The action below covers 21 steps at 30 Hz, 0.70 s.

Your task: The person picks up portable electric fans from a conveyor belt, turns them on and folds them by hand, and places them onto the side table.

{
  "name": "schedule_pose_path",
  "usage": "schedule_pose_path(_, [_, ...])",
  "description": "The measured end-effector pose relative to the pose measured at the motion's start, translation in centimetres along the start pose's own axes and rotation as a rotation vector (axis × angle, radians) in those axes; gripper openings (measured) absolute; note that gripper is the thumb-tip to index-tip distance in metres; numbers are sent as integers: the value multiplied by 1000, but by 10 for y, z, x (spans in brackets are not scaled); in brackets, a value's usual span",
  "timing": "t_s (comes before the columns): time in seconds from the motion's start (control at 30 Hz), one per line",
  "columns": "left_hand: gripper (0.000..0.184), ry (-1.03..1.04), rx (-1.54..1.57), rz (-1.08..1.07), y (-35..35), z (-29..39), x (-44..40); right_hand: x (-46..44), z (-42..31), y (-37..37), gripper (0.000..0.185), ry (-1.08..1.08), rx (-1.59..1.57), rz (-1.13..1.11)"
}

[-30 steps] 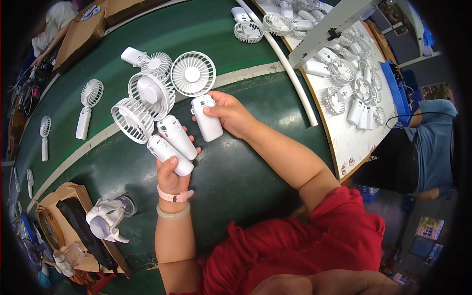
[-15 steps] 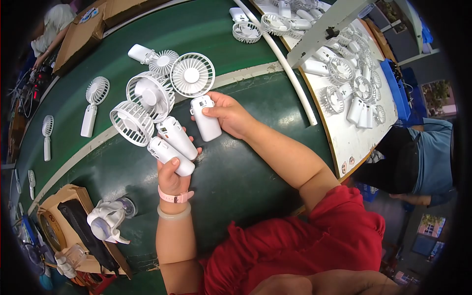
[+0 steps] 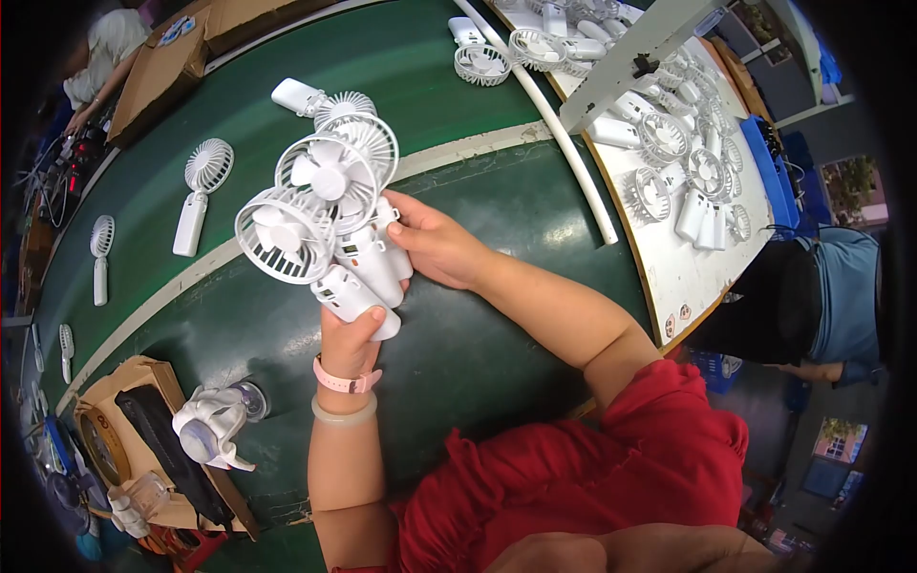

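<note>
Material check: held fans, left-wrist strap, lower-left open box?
Held fans: likely moulded plastic, smooth white with slight gloss; highlights on handles, thin even grille ribs.
Pink wrist strap: silicone or leather-like, look doesn't settle it; smooth, flexible band.
Open box: cardboard, matte; plain brown, thin folded walls.

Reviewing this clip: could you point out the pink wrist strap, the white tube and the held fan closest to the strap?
Pink wrist strap (image 3: 335, 382): head view, on the band.
White tube (image 3: 604, 227): head view, near its lower end.
Held fan (image 3: 350, 295): head view, on its handle.
</note>
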<state>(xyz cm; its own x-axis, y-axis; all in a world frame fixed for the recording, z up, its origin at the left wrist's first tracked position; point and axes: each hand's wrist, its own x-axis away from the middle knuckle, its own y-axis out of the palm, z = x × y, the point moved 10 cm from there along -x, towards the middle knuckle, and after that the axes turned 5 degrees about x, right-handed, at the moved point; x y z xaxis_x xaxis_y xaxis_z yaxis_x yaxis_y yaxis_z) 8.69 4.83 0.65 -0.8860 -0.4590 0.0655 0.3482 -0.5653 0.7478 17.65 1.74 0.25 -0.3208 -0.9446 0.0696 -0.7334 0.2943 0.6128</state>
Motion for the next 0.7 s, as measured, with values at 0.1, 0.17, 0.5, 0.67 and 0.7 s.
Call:
schedule_pose_path(0.1, [73,50,-135,-12,-4,-1,-2,8,-15,15,75,-276,396,-55])
schedule_pose_path(0.17, [80,85,-257,-27,1,2,-4,12,-7,25,99,-237,743,-72])
schedule_pose_path(0.5, [74,162,-164,-9,0,15,-2,6,-17,-1,74,29,-207,-81])
schedule_pose_path(0.67, [56,85,-107,-43,-2,8,-3,0,-23,-2,83,-18,-332,-136])
schedule_pose_path(0.7, [51,82,-121,-40,-2,6,-2,0,-25,0,83,-20,-333,-135])
